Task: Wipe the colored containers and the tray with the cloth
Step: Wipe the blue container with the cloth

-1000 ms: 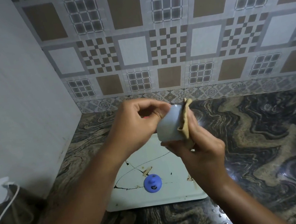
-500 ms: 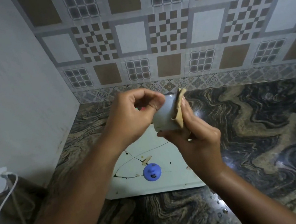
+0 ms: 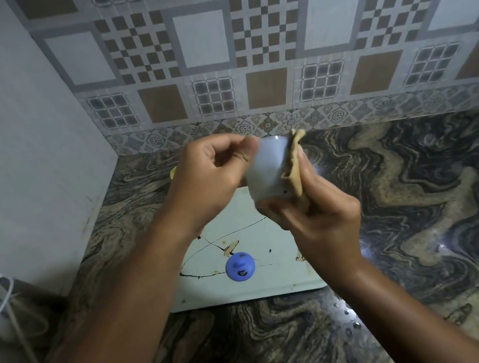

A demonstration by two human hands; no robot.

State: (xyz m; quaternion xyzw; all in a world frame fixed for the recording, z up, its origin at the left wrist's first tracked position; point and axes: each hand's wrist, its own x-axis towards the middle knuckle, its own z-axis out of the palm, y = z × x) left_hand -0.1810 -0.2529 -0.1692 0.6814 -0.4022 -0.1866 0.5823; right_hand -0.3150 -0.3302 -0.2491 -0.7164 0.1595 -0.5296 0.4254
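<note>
Pale container (image 3: 267, 172) pinched by left grip (image 3: 210, 181), right grip (image 3: 321, 218) clutching cloth (image 3: 295, 170) against it

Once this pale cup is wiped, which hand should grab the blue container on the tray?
Left, probably. The left hand only pinches the pale cup at its rim, while the right hand holds the cloth against it. The blue container sits on the tray beside the left forearm.
</note>
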